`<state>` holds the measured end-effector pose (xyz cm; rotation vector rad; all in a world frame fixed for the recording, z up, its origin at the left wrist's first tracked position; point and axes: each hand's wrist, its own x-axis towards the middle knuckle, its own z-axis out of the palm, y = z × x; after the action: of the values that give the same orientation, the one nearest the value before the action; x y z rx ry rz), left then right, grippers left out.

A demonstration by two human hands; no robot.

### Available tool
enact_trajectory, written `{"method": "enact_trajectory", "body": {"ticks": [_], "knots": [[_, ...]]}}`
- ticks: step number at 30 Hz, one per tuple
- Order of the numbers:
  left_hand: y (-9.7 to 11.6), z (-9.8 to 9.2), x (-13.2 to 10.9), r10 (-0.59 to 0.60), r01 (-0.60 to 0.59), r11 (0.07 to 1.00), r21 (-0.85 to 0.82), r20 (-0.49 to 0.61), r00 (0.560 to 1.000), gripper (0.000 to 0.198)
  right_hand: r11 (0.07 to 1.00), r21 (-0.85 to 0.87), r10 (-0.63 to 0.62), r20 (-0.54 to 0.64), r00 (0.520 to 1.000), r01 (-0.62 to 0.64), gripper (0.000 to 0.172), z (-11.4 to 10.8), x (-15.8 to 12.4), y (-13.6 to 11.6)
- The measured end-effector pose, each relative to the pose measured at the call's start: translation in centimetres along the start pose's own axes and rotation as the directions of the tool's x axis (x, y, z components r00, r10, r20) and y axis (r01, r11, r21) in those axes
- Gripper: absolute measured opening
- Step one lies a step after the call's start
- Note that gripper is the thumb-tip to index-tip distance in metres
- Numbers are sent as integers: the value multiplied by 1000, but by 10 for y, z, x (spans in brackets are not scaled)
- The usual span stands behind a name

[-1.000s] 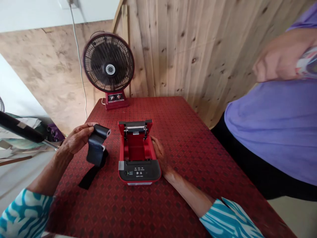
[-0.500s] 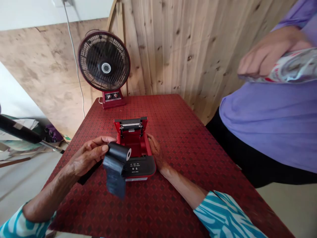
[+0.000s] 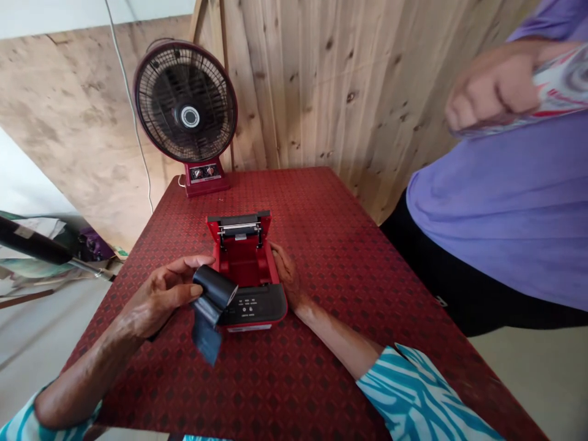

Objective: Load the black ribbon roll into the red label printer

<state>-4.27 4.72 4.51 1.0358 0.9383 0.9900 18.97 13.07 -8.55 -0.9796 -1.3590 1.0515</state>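
Observation:
In my left hand (image 3: 168, 294) is a small black ribbon roll (image 3: 215, 286), pinched at its left end between thumb and fingers. A loose dark strip (image 3: 206, 340) hangs down from it. The roll is tilted, over the left front part of a red and black printer (image 3: 257, 306). The printer sits on the table with its lid (image 3: 239, 228) raised and its red inner compartment (image 3: 245, 264) uncovered. My right hand (image 3: 290, 277) grips the printer's right side wall; some of its fingertips are hidden behind the wall.
A dark red fan (image 3: 186, 116) stands at the far left of the red patterned table (image 3: 331, 294), before a wooden wall. To the right stands a person in a purple top (image 3: 514, 214), holding a white and red package (image 3: 563, 86). A black pole (image 3: 41, 242) is at the left.
The ribbon roll has tilted, its right end dropping, and its strip has swung left. My right hand stays on the printer. The person's hand with the package has risen; the view has shifted slightly.

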Motion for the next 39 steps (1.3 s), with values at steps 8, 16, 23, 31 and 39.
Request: {"method": "enact_trajectory", "body": {"ticks": [8,16,23,31,39], "knots": [[41,-18,-12,323,-226,907,356,-240,915,38,999,-31,-41,8,999,42,35,-1,1,0],[53,25,10,177,-397,-395,829,492,852,26,999,-13,-51,-14,999,50,35,3,4,9],[44,99,42,-203,-420,-664,618,392,897,27,996,-11,-93,-38,995,92,35,7,5,12],[20,108,70,-303,-479,-694,537,386,871,25,992,-8,-124,-38,992,124,34,10,7,9],[32,118,77,-388,-498,-608,618,316,866,24,993,-11,-119,-24,993,119,35,8,7,7]]}}
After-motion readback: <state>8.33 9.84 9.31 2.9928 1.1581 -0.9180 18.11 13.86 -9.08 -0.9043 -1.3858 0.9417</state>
